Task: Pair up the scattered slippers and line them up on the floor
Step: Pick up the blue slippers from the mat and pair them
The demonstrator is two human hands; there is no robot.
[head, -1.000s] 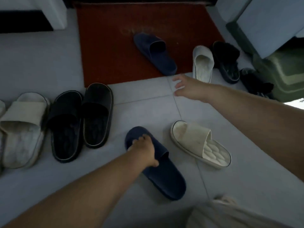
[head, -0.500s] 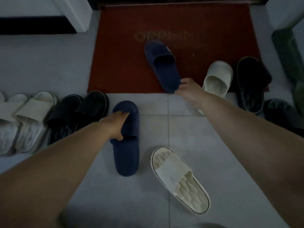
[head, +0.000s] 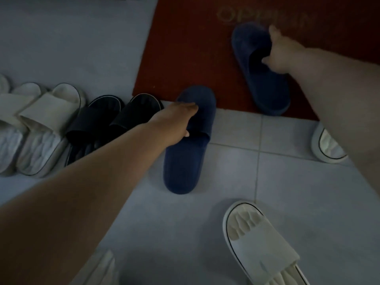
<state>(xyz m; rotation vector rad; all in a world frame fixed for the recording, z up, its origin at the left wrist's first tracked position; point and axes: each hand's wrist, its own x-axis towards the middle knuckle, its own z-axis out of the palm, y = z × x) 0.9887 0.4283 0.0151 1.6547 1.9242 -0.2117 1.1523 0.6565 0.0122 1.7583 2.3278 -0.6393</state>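
A row of slippers lies along the left of the floor (head: 287,177): two pairs side by side, the outer pair (head: 41,130) left of the inner pair (head: 98,122). Just right of them lies the near slipper (head: 187,153), its toe on the edge of the mat (head: 185,48), under the left hand (head: 174,124). Behind and to the right, the far slipper (head: 261,79) lies on the mat under the right hand (head: 281,56). Nearest the camera lies a loose slipper (head: 259,241); another (head: 327,147), seemingly its match, sits at the right, partly hidden.

Red doormat (head: 185,58) is seen at 12–1 o'clock, faint lettering blurred, unreadable. Pale grey tiled floor (head: 298,182) is laid beneath, grout lines crossing at 3 o'clock. Light fabric (head: 98,270) is glimpsed at 6–7 o'clock.
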